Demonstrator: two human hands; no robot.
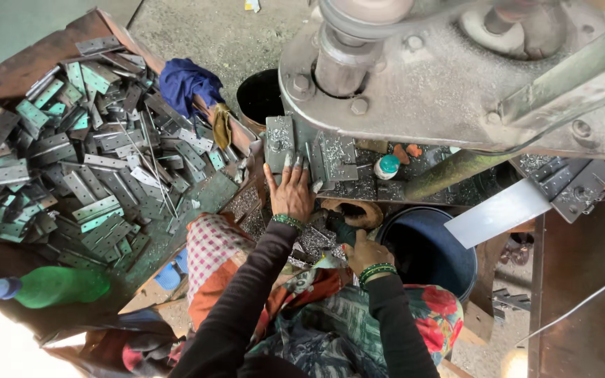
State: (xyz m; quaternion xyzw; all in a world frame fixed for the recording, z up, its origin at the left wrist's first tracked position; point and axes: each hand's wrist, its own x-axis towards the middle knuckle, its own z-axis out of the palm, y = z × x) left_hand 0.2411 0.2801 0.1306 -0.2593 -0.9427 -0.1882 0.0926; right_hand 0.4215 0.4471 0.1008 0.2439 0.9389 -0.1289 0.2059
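Small metalworking workshop, hinge production.
Heavy grey press machine (456, 77) at 1 o'clock, bolted housing dusted with swarf. Pile of flat metal hinges (85, 161) on a worn wooden tray (29, 66) at 9 o'clock. Metal shavings (316, 241) at centre, dark blue bucket (428, 252) at 5 o'clock, bare concrete floor (211, 31) at 12 o'clock.

I see the pile of hinges (85, 161) heaped on the tray (29, 63) at my left, a bottle (50, 285) at its near edge, a cloth (187, 84) at its far right corner; the bucket (428, 252) sits right of my knees, beneath the machine (449, 77)
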